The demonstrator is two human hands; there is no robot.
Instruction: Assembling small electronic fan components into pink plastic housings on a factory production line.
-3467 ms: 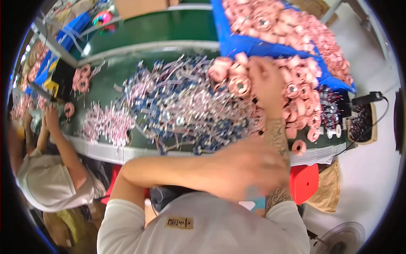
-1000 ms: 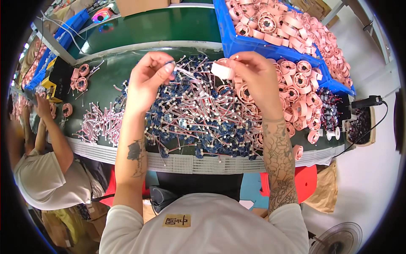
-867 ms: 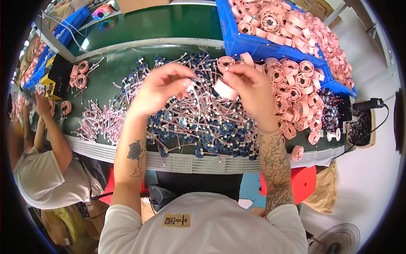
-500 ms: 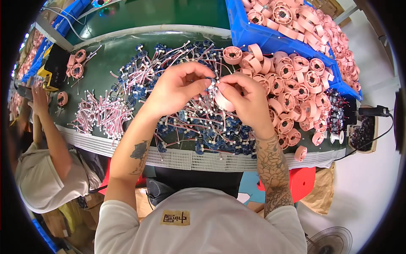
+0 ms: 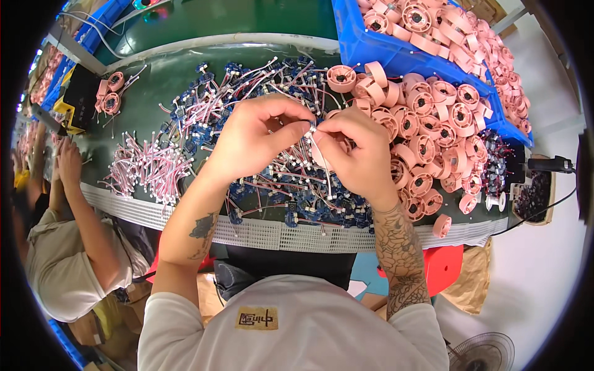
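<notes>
My left hand is closed in a pinch over the middle of the bench, on what looks like a small blue circuit board, mostly hidden by the fingers. Meeting it fingertip to fingertip, my right hand pinches a tiny white wire connector. Part of a pink ring-shaped housing shows beneath the right fingers; whether that hand also holds it, I cannot tell. Below both hands spreads a heap of blue circuit boards with white and red wire leads.
Loose pink fan housings are piled on the right, before a blue crate full of more. A bundle of wire leads lies left on the green bench. Bench edge carries white mesh. A co-worker's hands are at far left.
My hands stay fingertip to fingertip; the right has shifted slightly, its fingers now lower around the connector. The co-worker's hands at far left have moved down.
</notes>
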